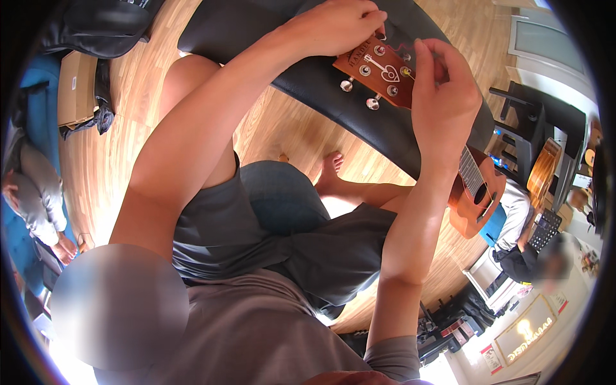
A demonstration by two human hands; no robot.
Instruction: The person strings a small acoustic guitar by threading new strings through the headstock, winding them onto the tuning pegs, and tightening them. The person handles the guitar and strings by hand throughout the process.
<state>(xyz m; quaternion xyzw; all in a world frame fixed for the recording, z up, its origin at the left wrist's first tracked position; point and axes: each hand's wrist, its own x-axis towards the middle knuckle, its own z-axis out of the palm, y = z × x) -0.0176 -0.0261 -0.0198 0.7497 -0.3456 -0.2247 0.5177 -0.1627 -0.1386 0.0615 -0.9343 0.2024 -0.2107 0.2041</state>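
A small wooden guitar lies across a black padded bench, its neck passing under my right forearm. The brown headstock carries metal tuning pegs and a pale printed design. My left hand is at the headstock's far end, fingers curled together over a small dark spot; what they hold is hidden. Beside the headstock's right edge, my right hand is closed in a pinch. A thin reddish string runs from the pegs toward its fingertips.
To the left, a person sits on a blue sofa near a cardboard box. Another person is at the right, near a hanging guitar and black furniture. Wood flooring surrounds the bench.
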